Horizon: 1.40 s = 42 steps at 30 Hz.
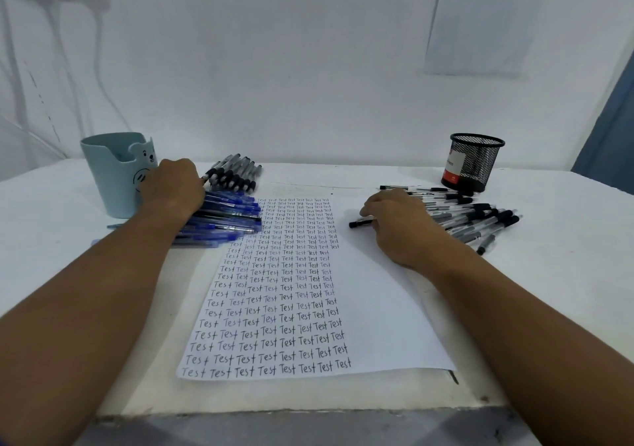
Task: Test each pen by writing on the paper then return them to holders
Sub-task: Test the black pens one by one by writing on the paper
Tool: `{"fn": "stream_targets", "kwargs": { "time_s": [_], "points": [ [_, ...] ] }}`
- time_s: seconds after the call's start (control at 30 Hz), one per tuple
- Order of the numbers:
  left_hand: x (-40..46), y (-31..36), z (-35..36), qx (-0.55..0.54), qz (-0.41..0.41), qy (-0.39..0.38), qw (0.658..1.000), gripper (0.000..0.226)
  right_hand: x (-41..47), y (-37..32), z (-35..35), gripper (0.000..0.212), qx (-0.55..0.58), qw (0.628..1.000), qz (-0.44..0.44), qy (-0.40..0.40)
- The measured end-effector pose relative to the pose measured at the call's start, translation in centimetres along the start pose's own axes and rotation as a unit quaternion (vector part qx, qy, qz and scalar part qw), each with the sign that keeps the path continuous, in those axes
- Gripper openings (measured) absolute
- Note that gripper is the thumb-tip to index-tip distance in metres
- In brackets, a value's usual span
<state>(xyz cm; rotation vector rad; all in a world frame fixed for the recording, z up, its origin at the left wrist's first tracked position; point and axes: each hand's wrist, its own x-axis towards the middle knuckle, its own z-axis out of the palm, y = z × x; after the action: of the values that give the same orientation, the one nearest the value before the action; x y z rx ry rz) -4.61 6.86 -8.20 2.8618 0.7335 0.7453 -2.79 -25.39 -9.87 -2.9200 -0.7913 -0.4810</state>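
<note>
A plain desk or office-like work corner: a white surface [549, 239] set against a bare white wall [274, 68] with a printed sheet [480, 23] stuck on it. Two pen holders, a pale blue cup [116, 174] and a black mesh cup [473, 162], stand beside heaps of pens [473, 219].

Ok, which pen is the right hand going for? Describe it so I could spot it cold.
Start at the black mesh holder at the table's far right, then drop to the heap of black pens in front of it. The right hand rests there; the pen at its fingertips lies apart from the heap, its black end pointing left toward the paper.
</note>
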Motion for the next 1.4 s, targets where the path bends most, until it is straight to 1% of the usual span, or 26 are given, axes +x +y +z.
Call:
{"fn": "stream_targets", "kwargs": {
  "time_s": [0.1, 0.23, 0.33, 0.43, 0.53, 0.6, 0.67, 0.73, 0.77, 0.8, 0.83, 0.9, 0.93, 0.97, 1.03, 1.17, 1.27, 1.3, 1.37, 1.4],
  "points": [
    [0.1, -0.1, 0.1, -0.007, 0.001, -0.006, 1.0, 0.017, -0.1, -0.1, 0.1, 0.036, 0.0, 1.0, -0.002, 0.021],
    [0.1, -0.2, 0.2, -0.022, -0.004, -0.001, 1.0, 0.014, -0.3, -0.4, 0.0, 0.032, 0.013, 0.998, -0.021, 0.051],
    [0.0, 0.0, 0.0, -0.029, -0.002, 0.016, 0.999, 0.011, -0.3, -0.4, 0.0, 0.029, 0.028, 0.996, -0.038, 0.076],
    [0.1, 0.5, -0.5, -0.04, 0.014, 0.046, 0.998, 0.015, -0.3, -0.4, 0.0, 0.028, 0.062, 0.99, -0.054, 0.115],
    [-0.1, 1.4, -0.9, -0.057, 0.063, 0.093, 0.992, 0.025, -0.4, -0.8, -0.3, 0.029, 0.115, 0.979, -0.076, 0.15],
    [-0.8, 2.6, -1.1, -0.112, 0.115, 0.105, 0.981, 0.029, -0.6, -1.2, -0.8, 0.031, 0.169, 0.968, -0.084, 0.168],
    [-1.9, 4.0, -1.2, -0.166, 0.186, 0.091, 0.964, 0.026, -0.8, -1.5, -1.3, 0.033, 0.202, 0.96, -0.072, 0.181],
    [-2.8, 5.2, -1.1, -0.182, 0.27, 0.061, 0.944, 0.02, -0.9, -1.4, -1.5, 0.033, 0.26, 0.944, -0.042, 0.2],
    [-3.0, 5.5, -0.9, -0.181, 0.308, 0.043, 0.933, 0.018, -0.8, -1.4, -1.6, 0.034, 0.315, 0.927, -0.015, 0.205],
    [-3.1, 5.6, -0.7, -0.177, 0.34, 0.027, 0.923, 0.016, -0.8, -1.3, -1.8, 0.036, 0.39, 0.898, 0.02, 0.202],
    [-3.1, 5.7, -0.5, -0.172, 0.366, 0.011, 0.915, 0.015, -0.8, -1.3, -2.1, 0.039, 0.485, 0.852, 0.058, 0.19],
    [-3.3, 5.9, -0.3, -0.169, 0.4, -0.015, 0.901, 0.016, -0.9, -1.5, -2.8, 0.045, 0.656, 0.728, 0.133, 0.147],
    [-3.4, 6.0, -0.3, -0.17, 0.411, -0.024, 0.895, 0.017, -0.9, -1.5, -3.2, 0.047, 0.703, 0.681, 0.159, 0.13],
    [-3.5, 6.1, -0.3, -0.173, 0.42, -0.032, 0.89, 0.018, -1.0, -1.4, -3.4, 0.048, 0.728, 0.652, 0.178, 0.118],
    [-3.6, 6.3, -0.3, -0.176, 0.433, -0.043, 0.883, 0.02, -1.3, -1.3, -3.8, 0.045, 0.749, 0.622, 0.201, 0.109],
    [-3.7, 6.6, -0.2, -0.175, 0.436, -0.082, 0.879, 0.025, -1.5, -1.5, -3.9, 0.038, 0.77, 0.589, 0.218, 0.113],
    [-3.7, 6.5, -0.2, -0.17, 0.434, -0.111, 0.878, 0.029, -1.3, -1.3, -3.9, 0.037, 0.785, 0.566, 0.224, 0.117],
    [-3.7, 6.5, -0.2, -0.167, 0.431, -0.122, 0.878, 0.03, -1.3, -1.2, -3.9, 0.038, 0.795, 0.554, 0.222, 0.114],
    [-3.8, 6.5, -0.2, -0.163, 0.428, -0.14, 0.878, 0.03, -1.4, -1.2, -3.7, 0.041, 0.826, 0.516, 0.203, 0.103],
    [-3.9, 6.5, -0.3, -0.162, 0.429, -0.146, 0.877, 0.029, -1.4, -1.3, -3.5, 0.039, 0.838, 0.503, 0.187, 0.096]
  ]
}}
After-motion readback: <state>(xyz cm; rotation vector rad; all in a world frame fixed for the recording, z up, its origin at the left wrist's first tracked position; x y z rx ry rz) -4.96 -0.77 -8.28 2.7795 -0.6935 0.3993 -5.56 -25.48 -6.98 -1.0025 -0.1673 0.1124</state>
